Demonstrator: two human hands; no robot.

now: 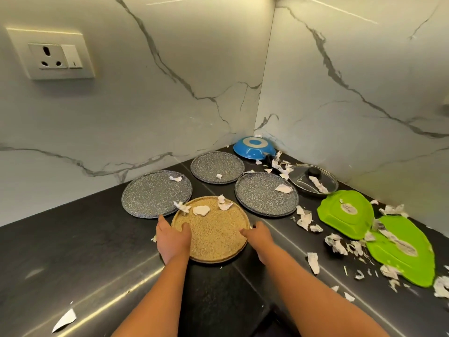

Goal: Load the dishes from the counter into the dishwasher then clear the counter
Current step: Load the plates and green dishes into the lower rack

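A tan speckled plate lies on the black counter with torn paper scraps on its far part. My left hand grips its left rim, thumb on top of the plate. My right hand grips its right rim. Three grey speckled plates lie behind it: one at left, one at the back, one at right, each with a paper scrap on it.
In the corner a blue pan lies upside down. A glass lid and two green plates lie along the right wall among many paper scraps. One scrap lies near left. A wall socket is upper left.
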